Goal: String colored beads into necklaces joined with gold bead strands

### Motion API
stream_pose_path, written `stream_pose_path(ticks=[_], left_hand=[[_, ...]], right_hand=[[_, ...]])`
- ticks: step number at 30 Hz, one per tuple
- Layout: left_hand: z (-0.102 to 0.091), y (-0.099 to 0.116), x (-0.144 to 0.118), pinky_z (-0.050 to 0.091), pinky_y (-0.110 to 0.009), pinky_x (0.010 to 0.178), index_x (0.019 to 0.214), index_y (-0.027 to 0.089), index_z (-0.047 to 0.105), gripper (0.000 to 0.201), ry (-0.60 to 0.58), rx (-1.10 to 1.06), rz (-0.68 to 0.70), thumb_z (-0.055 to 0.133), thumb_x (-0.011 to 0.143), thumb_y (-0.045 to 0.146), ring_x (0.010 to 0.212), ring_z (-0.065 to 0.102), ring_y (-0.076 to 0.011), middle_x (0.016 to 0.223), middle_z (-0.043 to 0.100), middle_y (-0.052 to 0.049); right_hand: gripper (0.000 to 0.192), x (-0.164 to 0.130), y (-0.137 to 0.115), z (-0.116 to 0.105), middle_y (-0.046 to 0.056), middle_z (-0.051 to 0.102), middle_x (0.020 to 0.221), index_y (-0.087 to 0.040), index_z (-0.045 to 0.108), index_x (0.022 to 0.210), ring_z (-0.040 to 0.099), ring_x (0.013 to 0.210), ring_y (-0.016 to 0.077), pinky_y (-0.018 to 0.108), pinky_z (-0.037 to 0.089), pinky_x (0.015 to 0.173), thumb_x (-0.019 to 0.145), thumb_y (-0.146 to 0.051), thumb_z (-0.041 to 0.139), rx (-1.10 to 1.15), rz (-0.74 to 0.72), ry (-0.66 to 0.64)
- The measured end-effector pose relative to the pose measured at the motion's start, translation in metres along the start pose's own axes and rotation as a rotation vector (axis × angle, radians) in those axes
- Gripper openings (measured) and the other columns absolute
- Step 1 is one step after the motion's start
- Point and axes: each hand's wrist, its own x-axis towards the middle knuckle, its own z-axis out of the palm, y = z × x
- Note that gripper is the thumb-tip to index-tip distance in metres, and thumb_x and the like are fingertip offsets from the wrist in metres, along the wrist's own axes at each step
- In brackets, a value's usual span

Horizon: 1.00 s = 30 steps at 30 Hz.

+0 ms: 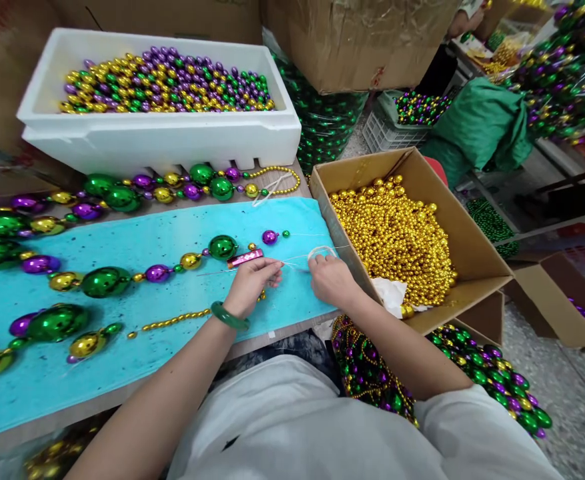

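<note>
My left hand [257,279], with a green bangle [229,316] at its wrist, pinches a thin white string [297,257] over the turquoise cloth [292,217]. Just to the right, my right hand [333,279] is closed on the string, and a white loop of it [322,251] shows above the fingers. A small pink patterned object, like a lighter [245,259], lies beside my left hand. Leading left from there is a strand with large green beads [106,282], purple and gold ones. Gold small beads [177,320] run beneath my left wrist. A purple bead [270,237] lies above my hands.
A white foam box [162,137] of mixed beads stands at the back. Finished-looking bead necklaces [122,198] lie before it. At the right, a cardboard box [465,233] holds gold bead strings [392,233]. More beads [502,380] hang or lie below. A green sack [479,127] stands behind.
</note>
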Motion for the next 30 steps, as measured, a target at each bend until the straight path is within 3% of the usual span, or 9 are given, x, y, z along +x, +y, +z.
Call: stream_pose_path(ticks=[2, 6, 10, 14, 18, 22, 30], left_hand=[[0.000, 0.000, 0.003, 0.046, -0.025, 0.056, 0.076, 0.013, 0.067, 0.040, 0.004, -0.049, -0.033, 0.080, 0.052, 0.042, 0.059, 0.059, -0.0126, 0.066, 0.064, -0.002], [0.002, -0.003, 0.006, 0.047, -0.025, 0.057, 0.079, 0.012, 0.068, 0.039, -0.018, -0.102, -0.040, 0.080, 0.054, 0.039, 0.060, 0.060, -0.0124, 0.070, 0.066, -0.004], [0.005, -0.007, 0.003, 0.047, -0.026, 0.058, 0.080, 0.012, 0.068, 0.038, -0.007, -0.069, 0.018, 0.078, 0.057, 0.042, 0.062, 0.060, -0.0131, 0.070, 0.065, -0.004], [0.008, -0.008, -0.001, 0.047, -0.026, 0.058, 0.078, 0.014, 0.069, 0.036, 0.039, -0.027, 0.084, 0.076, 0.058, 0.043, 0.062, 0.059, -0.0137, 0.068, 0.065, -0.003], [0.011, -0.010, -0.003, 0.046, -0.027, 0.058, 0.077, 0.015, 0.071, 0.032, 0.051, -0.013, 0.111, 0.074, 0.061, 0.042, 0.061, 0.058, -0.0138, 0.065, 0.065, -0.002], [0.012, -0.015, -0.002, 0.046, -0.027, 0.058, 0.078, 0.015, 0.073, 0.028, 0.070, 0.050, 0.144, 0.072, 0.064, 0.039, 0.060, 0.058, -0.0138, 0.065, 0.066, -0.002], [0.006, -0.022, 0.003, 0.047, -0.028, 0.060, 0.085, 0.016, 0.076, 0.028, 0.156, 0.186, 0.188, 0.067, 0.069, 0.037, 0.063, 0.060, -0.0149, 0.073, 0.071, -0.005]], right_hand=[[0.013, -0.009, 0.001, -0.001, 0.013, 0.062, 0.089, -0.014, 0.056, 0.091, 0.057, 0.081, 0.0231, 0.032, 0.041, 0.069, 0.081, -0.016, 0.048, 0.166, -0.006, -0.002], [0.001, -0.028, -0.002, 0.008, -0.003, 0.053, 0.068, -0.020, 0.047, 0.084, 0.049, 0.059, 0.0124, 0.023, 0.036, 0.056, 0.084, -0.021, 0.045, 0.788, 0.000, -0.011], [0.007, -0.034, -0.018, 0.024, -0.004, 0.051, 0.071, -0.022, 0.044, 0.093, 0.048, 0.060, 0.0111, 0.022, 0.038, 0.057, 0.086, -0.025, 0.044, 1.230, 0.028, 0.106], [0.025, -0.029, -0.038, 0.031, -0.002, 0.055, 0.076, -0.022, 0.052, 0.105, 0.051, 0.068, 0.0132, 0.025, 0.041, 0.064, 0.082, -0.031, 0.050, 1.434, 0.173, 0.235], [0.036, -0.024, -0.051, 0.030, -0.002, 0.048, 0.065, -0.018, 0.064, 0.085, 0.043, 0.058, 0.0111, 0.024, 0.034, 0.051, 0.079, -0.052, 0.054, 1.639, 0.371, 0.178], [0.043, -0.019, -0.059, 0.031, -0.003, 0.045, 0.060, -0.017, 0.066, 0.082, 0.034, 0.048, 0.0072, 0.021, 0.023, 0.042, 0.072, -0.057, 0.060, 1.843, 0.554, 0.155], [0.044, -0.011, -0.064, 0.034, -0.005, 0.045, 0.056, -0.015, 0.067, 0.084, 0.033, 0.042, 0.0044, 0.019, 0.017, 0.037, 0.065, -0.055, 0.069, 2.037, 0.596, 0.102]])
